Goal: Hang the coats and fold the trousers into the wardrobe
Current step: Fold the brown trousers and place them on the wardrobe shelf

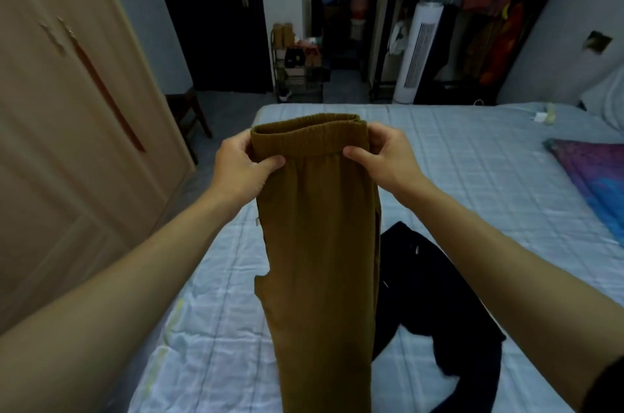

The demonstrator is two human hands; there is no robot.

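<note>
head view: left hand [241, 164] and right hand [381, 156] pinch trousers [317, 227] waistband.

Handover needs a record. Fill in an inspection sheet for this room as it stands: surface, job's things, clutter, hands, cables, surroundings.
Surface: bed with a pale checked sheet, wrinkled near the front.
Job's things: brown trousers held up over the bed, legs hanging together; black garment crumpled on the sheet to their right; wardrobe at left, doors appear shut.
Clutter: purple cloth at the bed's right edge; white item at the far corner, too small to identify.
Hands: left hand pinches the waistband's left end, right hand its right end.
Cables: nothing seen.
Surroundings: door, shoe rack, fan and clothes rack beyond the bed; chair beside the wardrobe.
</note>
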